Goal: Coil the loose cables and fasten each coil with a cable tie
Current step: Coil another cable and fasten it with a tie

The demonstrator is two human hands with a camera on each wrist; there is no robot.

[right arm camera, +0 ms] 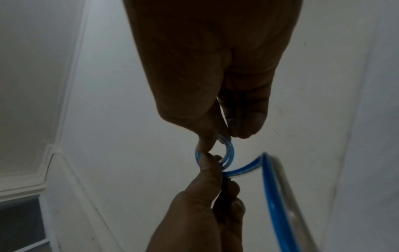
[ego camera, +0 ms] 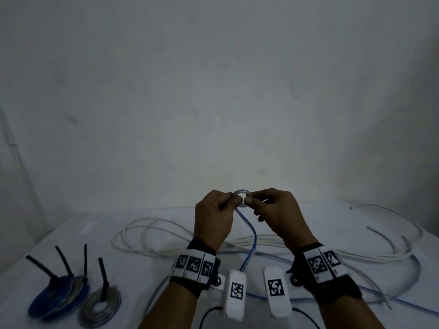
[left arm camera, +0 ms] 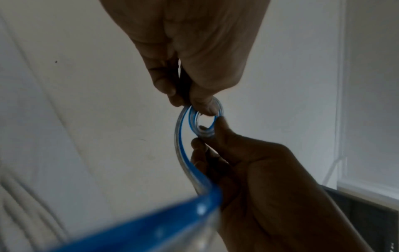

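A clear cable with a blue stripe rises from the table to a small loop held in the air before me. My left hand pinches the loop's left side between thumb and forefinger. My right hand pinches its right side. In the left wrist view the loop shows two or three turns, with my left hand above and my right hand below. The right wrist view shows the loop between my right hand and left hand.
Two finished coils lie at the front left, a blue coil and a grey coil, each with black ties standing up. Loose white cable sprawls across the white table. More clear cable lies at the right.
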